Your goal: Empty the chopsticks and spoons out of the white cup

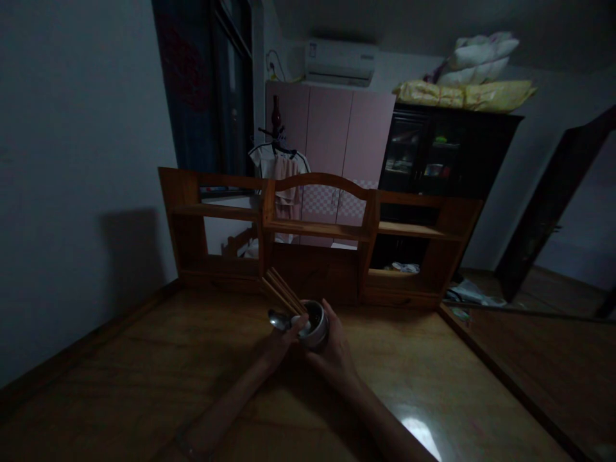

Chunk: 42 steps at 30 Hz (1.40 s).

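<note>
Just above the wooden bed board, my right hand [337, 356] is wrapped round the right side of a small cup [315, 338] with a dark inside. My left hand [282, 343] is at the cup's left rim, closed on several wooden chopsticks [283, 292] and a metal spoon [278, 319]. The chopsticks slant up and to the left, their near ends at the cup's mouth. The spoon's bowl points left, beside the chopsticks. Something whitish shows by my left fingertips; dim light hides what it is.
The wooden board [192, 359] has a raised edge [500, 369] on the right. Across its far end stands a wooden headboard with shelves [317, 228]. A wall [86, 160] closes the left side. Beyond are a pink wardrobe [330, 122], a dark cabinet [474, 147] and hanging clothes [283, 170].
</note>
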Each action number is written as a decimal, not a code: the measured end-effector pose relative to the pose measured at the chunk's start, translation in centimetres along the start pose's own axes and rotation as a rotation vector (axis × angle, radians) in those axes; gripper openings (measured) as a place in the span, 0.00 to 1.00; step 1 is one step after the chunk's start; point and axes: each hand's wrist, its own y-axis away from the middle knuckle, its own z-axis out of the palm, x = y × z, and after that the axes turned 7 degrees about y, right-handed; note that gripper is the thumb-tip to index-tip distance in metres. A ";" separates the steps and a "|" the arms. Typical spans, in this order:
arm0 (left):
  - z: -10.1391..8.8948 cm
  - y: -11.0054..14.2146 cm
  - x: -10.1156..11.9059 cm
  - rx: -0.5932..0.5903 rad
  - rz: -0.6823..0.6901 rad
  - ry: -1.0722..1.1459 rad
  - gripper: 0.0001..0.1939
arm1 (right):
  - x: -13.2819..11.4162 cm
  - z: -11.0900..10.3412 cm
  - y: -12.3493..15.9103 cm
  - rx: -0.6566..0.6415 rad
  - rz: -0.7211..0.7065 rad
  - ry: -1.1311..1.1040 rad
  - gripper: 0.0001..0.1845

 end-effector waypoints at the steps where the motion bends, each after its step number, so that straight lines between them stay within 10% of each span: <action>1: 0.1 0.1 0.3 0.008 -0.009 -0.004 0.22 | -0.1 0.0 0.0 -0.001 -0.011 0.012 0.57; 16: 0.3 -0.3 0.1 -0.246 0.079 0.191 0.26 | -0.1 0.1 -0.2 0.023 -0.096 0.181 0.54; 42: -0.7 -1.6 1.0 -0.190 -0.051 0.324 0.22 | -1.3 0.5 -0.2 -0.032 -0.133 0.270 0.51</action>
